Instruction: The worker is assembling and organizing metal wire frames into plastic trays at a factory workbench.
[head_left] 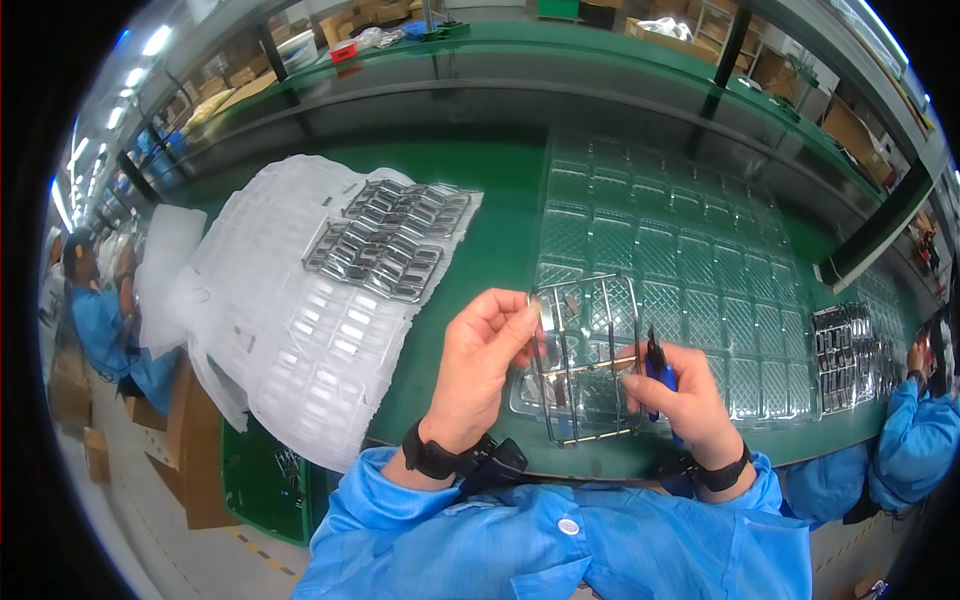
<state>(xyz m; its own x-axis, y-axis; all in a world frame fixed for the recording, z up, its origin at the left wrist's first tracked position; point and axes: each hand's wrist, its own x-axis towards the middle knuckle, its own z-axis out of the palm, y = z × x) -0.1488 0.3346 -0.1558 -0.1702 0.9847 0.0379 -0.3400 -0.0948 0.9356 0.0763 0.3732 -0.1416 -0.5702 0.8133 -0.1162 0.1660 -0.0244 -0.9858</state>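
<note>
My left hand (480, 370) pinches the upper left edge of a shiny dark metallic rectangular frame (588, 368) with thin crossbars, held tilted above the bench. In my right hand (695, 395) is a pair of blue-handled nippers (657, 382), jaws pointing up. Thumb and fingers of that hand also touch the frame's right side. Under the frame, clear plastic trays (668, 262) with rows of textured pockets cover the bench. A few small pieces show through the frame near the tray's front left corner, too partly hidden to name.
Left of my hands, a white foam sheet (265, 260) carries several shiny frame-like parts (390, 235). Filled trays (845, 355) stand at the right, near a blue-sleeved person (910, 440). Another person (100, 310) is at far left. A green bin (262, 490) sits below the bench edge.
</note>
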